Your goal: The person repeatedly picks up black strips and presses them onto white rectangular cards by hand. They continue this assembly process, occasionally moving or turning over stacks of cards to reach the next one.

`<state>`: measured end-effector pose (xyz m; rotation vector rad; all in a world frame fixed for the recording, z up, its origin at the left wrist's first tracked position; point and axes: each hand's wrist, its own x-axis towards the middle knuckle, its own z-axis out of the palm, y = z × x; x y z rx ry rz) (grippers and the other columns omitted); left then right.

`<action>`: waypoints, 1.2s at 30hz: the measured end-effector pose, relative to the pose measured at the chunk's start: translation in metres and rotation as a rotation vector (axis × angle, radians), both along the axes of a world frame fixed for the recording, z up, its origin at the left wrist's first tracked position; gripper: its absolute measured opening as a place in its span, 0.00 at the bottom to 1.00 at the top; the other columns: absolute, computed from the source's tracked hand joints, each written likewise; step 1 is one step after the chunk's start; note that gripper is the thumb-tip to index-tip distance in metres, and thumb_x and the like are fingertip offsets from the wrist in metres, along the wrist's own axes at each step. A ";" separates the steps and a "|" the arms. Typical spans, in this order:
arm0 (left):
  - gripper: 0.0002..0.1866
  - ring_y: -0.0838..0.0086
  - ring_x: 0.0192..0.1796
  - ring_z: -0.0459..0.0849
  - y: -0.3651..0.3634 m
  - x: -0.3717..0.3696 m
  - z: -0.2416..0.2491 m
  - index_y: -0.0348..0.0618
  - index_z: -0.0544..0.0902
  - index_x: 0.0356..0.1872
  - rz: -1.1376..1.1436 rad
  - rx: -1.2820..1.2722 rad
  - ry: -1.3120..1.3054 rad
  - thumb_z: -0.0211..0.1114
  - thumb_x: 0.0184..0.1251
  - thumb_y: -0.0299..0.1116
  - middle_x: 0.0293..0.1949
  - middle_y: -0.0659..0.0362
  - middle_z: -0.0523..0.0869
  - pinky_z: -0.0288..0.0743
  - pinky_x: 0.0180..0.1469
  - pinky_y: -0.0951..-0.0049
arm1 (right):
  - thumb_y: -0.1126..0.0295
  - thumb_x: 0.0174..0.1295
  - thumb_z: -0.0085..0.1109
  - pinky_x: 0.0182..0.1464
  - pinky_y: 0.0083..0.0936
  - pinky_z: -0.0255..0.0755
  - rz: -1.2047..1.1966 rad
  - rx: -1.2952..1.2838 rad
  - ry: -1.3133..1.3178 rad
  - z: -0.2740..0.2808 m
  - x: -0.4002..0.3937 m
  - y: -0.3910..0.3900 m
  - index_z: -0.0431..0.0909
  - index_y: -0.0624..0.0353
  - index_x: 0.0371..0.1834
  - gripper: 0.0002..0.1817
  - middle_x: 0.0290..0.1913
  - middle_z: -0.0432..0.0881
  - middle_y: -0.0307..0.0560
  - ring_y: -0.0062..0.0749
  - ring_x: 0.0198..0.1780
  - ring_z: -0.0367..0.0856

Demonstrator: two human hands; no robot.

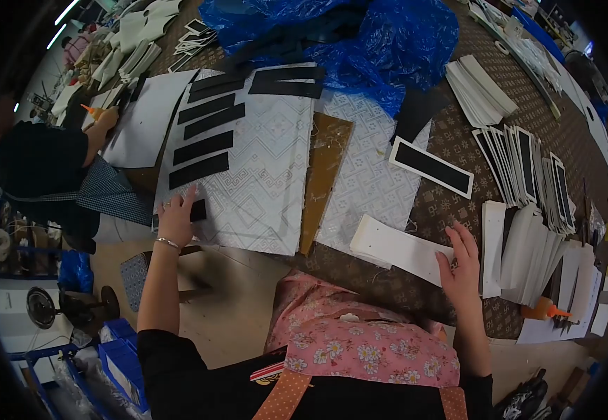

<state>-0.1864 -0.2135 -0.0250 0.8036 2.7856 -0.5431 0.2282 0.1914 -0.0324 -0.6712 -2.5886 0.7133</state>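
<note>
My left hand (pixel 176 218) rests over a black strip (pixel 198 211) at the near left corner of a white patterned sheet (pixel 262 175). Its fingers are stretched out, and part of that strip is hidden beneath it. More black strips (pixel 201 152) lie in a column above it on the sheet. My right hand (pixel 464 264) is open at the right end of a stack of long white cards (pixel 395 245), with thumb and fingers apart and the thumb at the cards' edge. Farther up lies a white card with a black strip on it (pixel 431 168).
Bunched blue plastic (pixel 402 49) covers the table's far middle. Stacks of white and black-faced cards (pixel 521 168) stand to the right, near an orange-tipped glue bottle (pixel 543 310). At left, another person's hand (pixel 104 122) holds an orange-tipped bottle over white sheets.
</note>
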 end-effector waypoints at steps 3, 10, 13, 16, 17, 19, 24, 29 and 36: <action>0.52 0.52 0.65 0.75 -0.004 -0.007 0.006 0.58 0.57 0.78 -0.001 0.005 -0.050 0.74 0.48 0.30 0.63 0.53 0.76 0.57 0.73 0.42 | 0.77 0.59 0.66 0.70 0.42 0.64 0.017 -0.027 0.021 0.003 -0.001 -0.005 0.74 0.60 0.65 0.28 0.69 0.70 0.57 0.55 0.70 0.68; 0.51 0.51 0.65 0.75 -0.007 -0.021 0.004 0.55 0.62 0.72 -0.134 0.112 0.018 0.80 0.40 0.34 0.57 0.51 0.81 0.60 0.70 0.44 | 0.77 0.58 0.67 0.69 0.41 0.66 0.074 -0.044 0.066 0.006 -0.009 -0.018 0.75 0.59 0.64 0.28 0.69 0.70 0.55 0.54 0.70 0.68; 0.48 0.52 0.65 0.76 0.003 -0.027 0.015 0.53 0.64 0.68 -0.111 0.076 -0.051 0.79 0.40 0.33 0.58 0.52 0.81 0.62 0.68 0.46 | 0.76 0.58 0.67 0.68 0.41 0.67 0.089 -0.022 0.061 0.007 -0.009 -0.022 0.75 0.59 0.64 0.27 0.69 0.70 0.55 0.54 0.69 0.69; 0.47 0.52 0.63 0.77 0.014 -0.024 0.024 0.52 0.65 0.67 -0.106 0.073 -0.134 0.77 0.39 0.31 0.56 0.51 0.82 0.63 0.67 0.48 | 0.76 0.59 0.67 0.67 0.41 0.68 0.074 -0.076 0.060 0.010 -0.005 -0.026 0.75 0.59 0.64 0.27 0.69 0.70 0.56 0.54 0.69 0.70; 0.47 0.53 0.62 0.77 0.021 -0.016 0.030 0.52 0.65 0.67 -0.110 0.182 -0.136 0.76 0.39 0.31 0.54 0.52 0.82 0.64 0.66 0.49 | 0.76 0.59 0.67 0.67 0.41 0.68 0.067 -0.073 0.060 0.010 -0.005 -0.027 0.75 0.59 0.64 0.27 0.69 0.70 0.56 0.54 0.69 0.70; 0.48 0.55 0.57 0.78 0.043 0.008 0.047 0.51 0.64 0.68 -0.188 0.431 -0.176 0.74 0.39 0.29 0.48 0.54 0.81 0.66 0.65 0.54 | 0.75 0.57 0.69 0.65 0.41 0.70 0.079 -0.088 0.088 0.011 -0.006 -0.031 0.77 0.59 0.59 0.24 0.69 0.71 0.57 0.55 0.67 0.72; 0.46 0.67 0.52 0.76 0.136 0.126 0.064 0.41 0.59 0.69 -0.681 1.285 -0.729 0.73 0.46 0.23 0.51 0.55 0.74 0.66 0.63 0.63 | 0.70 0.51 0.77 0.62 0.39 0.73 0.281 -0.271 0.221 0.041 -0.042 -0.060 0.77 0.59 0.46 0.21 0.67 0.73 0.59 0.54 0.65 0.76; 0.49 0.64 0.64 0.71 0.215 0.206 0.028 0.42 0.52 0.71 -0.646 1.746 -1.199 0.74 0.50 0.26 0.54 0.53 0.73 0.58 0.72 0.56 | 0.68 0.49 0.80 0.58 0.35 0.76 0.395 -0.500 0.405 0.029 -0.051 -0.069 0.76 0.60 0.43 0.23 0.62 0.77 0.61 0.49 0.62 0.80; 0.41 0.65 0.65 0.73 0.200 0.173 -0.051 0.38 0.59 0.72 -0.260 1.500 -1.125 0.65 0.54 0.21 0.59 0.52 0.75 0.59 0.73 0.62 | 0.72 0.50 0.75 0.57 0.37 0.77 0.111 -0.182 0.128 0.014 -0.022 -0.033 0.82 0.55 0.47 0.19 0.57 0.82 0.46 0.47 0.55 0.81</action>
